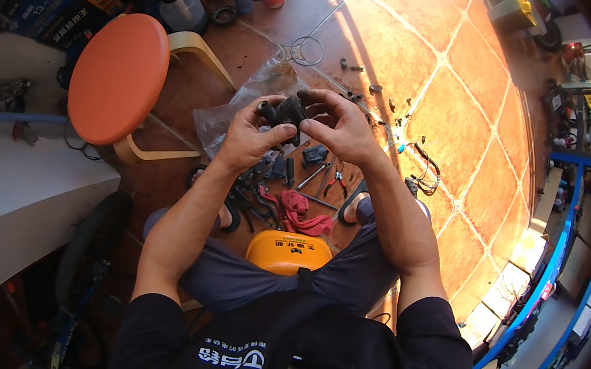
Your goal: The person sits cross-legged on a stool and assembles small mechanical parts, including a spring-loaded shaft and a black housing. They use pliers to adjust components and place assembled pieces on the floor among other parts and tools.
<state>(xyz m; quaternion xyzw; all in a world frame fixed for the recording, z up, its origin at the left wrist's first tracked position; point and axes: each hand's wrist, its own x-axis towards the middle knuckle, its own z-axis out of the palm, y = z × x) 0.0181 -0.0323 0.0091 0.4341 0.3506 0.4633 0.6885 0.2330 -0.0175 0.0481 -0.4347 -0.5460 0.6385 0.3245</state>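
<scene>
Out in front of my lap, both hands hold a black mechanical part (289, 114) with a short round stub and a wider flange; its exact kind I cannot tell. My left hand (251, 138) grips it from the left, thumb along its lower side. On the flange end, the fingers and thumb of my right hand (343, 128) close around it. Below lie red-handled pliers (338, 183), a slim metal tool (311, 177), a dark blocky part (314, 156) and a crumpled red cloth (299, 214). A clear plastic bag (215, 127) is spread on the floor beyond my left hand.
An orange round stool (118, 79) stands at the left. Small dark parts (393, 106) and a black cable bundle (426, 172) lie on the tiles to the right. Between my legs is a yellow rounded object (279, 255). A blue metal rack (557, 261) lines the right side.
</scene>
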